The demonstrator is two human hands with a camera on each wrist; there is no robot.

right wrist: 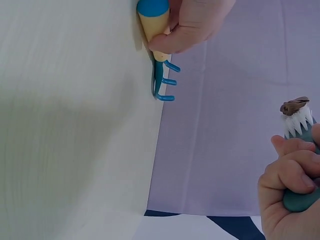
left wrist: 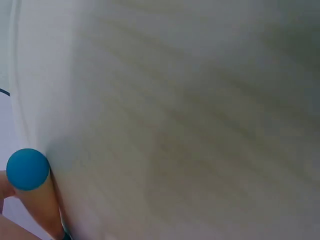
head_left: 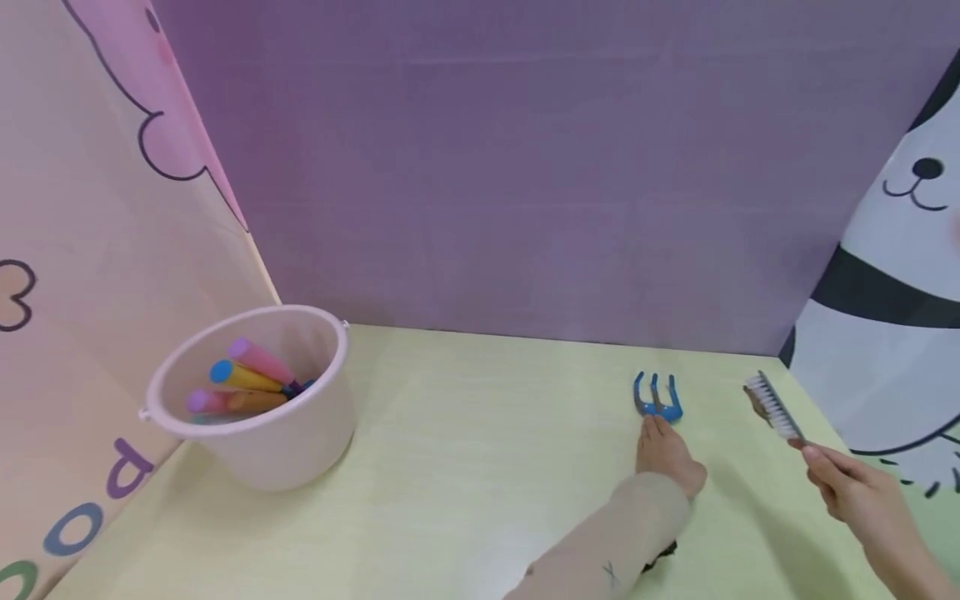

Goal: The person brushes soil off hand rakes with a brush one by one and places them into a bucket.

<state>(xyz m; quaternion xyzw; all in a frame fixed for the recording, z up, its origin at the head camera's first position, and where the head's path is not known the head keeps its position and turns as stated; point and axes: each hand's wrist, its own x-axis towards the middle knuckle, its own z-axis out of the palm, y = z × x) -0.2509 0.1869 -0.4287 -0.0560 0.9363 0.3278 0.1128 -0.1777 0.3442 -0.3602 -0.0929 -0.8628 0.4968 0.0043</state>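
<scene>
My left hand (head_left: 671,460) grips a small hand rake (head_left: 660,408) with blue tines, low at the table. The right wrist view shows its thumb on the yellow handle (right wrist: 155,30), close to the tines; the handle has a blue end, also visible in the left wrist view. My right hand (head_left: 862,492) holds a brush (head_left: 776,406) raised at the right, its fingers curled round the green handle (right wrist: 300,201). By the white bristles is a small brown lump (right wrist: 294,106); whether it touches them I cannot tell.
A pale pink bucket (head_left: 292,446) stands at the left of the light table (head_left: 465,467), with several coloured handles (head_left: 258,375) inside. Behind the table rises a purple backdrop (head_left: 517,183). Printed panels, one with a panda (head_left: 900,342), flank both sides.
</scene>
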